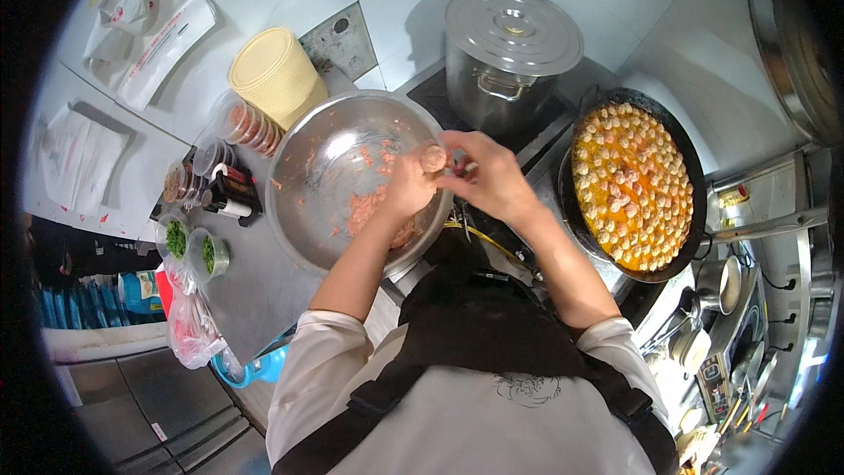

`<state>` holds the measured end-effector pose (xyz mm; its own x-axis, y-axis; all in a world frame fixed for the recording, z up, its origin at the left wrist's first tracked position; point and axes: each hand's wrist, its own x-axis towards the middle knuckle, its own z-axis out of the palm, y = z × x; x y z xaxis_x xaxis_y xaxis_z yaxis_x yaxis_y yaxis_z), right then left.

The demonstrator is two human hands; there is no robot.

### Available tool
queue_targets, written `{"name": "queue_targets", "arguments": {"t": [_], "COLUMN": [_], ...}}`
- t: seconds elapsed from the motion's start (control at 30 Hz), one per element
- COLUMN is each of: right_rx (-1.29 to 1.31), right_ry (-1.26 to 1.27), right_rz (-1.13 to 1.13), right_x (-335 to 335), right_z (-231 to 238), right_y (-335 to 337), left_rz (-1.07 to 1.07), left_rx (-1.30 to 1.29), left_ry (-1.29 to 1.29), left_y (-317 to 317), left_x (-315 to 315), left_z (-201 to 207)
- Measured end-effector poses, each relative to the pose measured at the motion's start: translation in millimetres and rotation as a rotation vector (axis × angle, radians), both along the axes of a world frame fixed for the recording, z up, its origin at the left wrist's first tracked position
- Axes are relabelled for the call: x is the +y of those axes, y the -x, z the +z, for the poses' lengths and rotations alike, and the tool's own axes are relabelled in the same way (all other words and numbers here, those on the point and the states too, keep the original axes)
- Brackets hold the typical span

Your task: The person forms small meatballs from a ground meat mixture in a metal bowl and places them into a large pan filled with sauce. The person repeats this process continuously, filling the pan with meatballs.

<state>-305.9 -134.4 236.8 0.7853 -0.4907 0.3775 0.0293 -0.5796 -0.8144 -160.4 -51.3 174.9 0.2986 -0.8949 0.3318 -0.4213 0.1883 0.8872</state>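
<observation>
My left hand (411,183) is closed in a fist over the right side of a wide steel bowl (303,242). A rounded lump of minced meat (433,158) bulges from the top of that fist, by the thumb. My right hand (489,178) is just beside it, at the bowl's rim, with fingers curled and thumb and forefinger reaching to the left fist. What the right fingers hold, if anything, is too small to make out. Inside the bowl lies pink minced meat (365,211), with scraps stuck to the wall.
To the right, a black pan (699,211) holds many small meatballs (629,185) in orange liquid. Behind stands a lidded steel stockpot (492,92). Left of the bowl are stacked yellow tubs (277,70), a black container (236,195) and cups of chopped greens (209,255).
</observation>
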Motion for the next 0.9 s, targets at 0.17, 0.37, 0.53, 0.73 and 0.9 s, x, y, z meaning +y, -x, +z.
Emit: {"name": "queue_targets", "arguments": {"t": [0.17, 0.37, 0.53, 0.73, 0.9], "right_rx": [0.088, -0.086, -0.569, -0.131, 0.467], "right_ry": [0.097, -1.247, -1.338, -0.857, -0.638], "right_rz": [-0.062, -0.075, -0.328, -0.834, -1.163], "right_x": [-0.3, -41.0, -102.7, -167.5, -215.9], "right_z": [-11.9, -62.3, -77.1, -99.1, -111.2], "right_y": [-16.0, 47.3, 188.4, 297.3, 310.3], "left_rz": [0.050, -0.145, -0.037, -0.008, 0.091], "left_rx": [-0.164, -0.355, -0.634, -0.704, -0.746], "left_ry": [-0.110, -0.379, -0.465, -0.505, -0.359], "left_y": [11.1, -2.5, -22.2, -20.1, -36.2], "left_x": [4.5, 13.3, 52.8, 48.9, 35.5], "left_z": [-1.1, -43.5, -78.2, -101.5, -126.6]}}
